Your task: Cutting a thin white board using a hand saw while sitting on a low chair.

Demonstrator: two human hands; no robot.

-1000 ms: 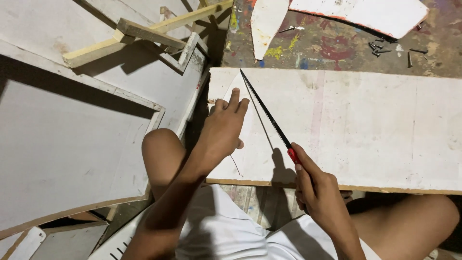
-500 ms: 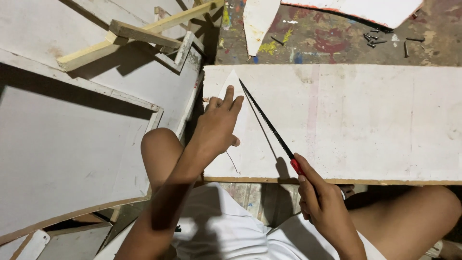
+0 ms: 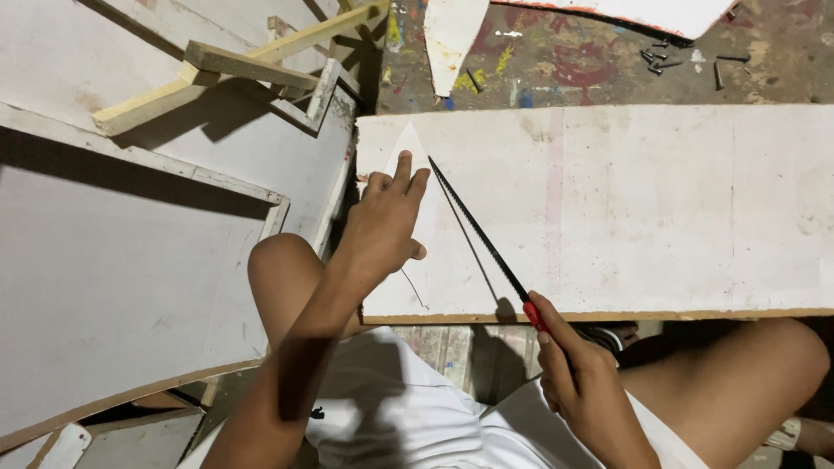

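A paint-splattered floor (image 3: 565, 61) with scattered nails (image 3: 660, 56) lies beside stacked white panels (image 3: 113, 287).

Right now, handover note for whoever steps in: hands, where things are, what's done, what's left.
Left hand: flat on the white board, pressing it down beside the saw blade.
Right hand: gripping the red handle of the narrow handsaw; the blade lies diagonally across the board, tip pointing away.
Board rests across the knees, near edge toward the body. A pencilled triangle is marked under the left hand.
Done: the blade lies along the triangle's right-hand line; how deep the cut goes cannot be told.
Left: the triangle remains attached to the board.
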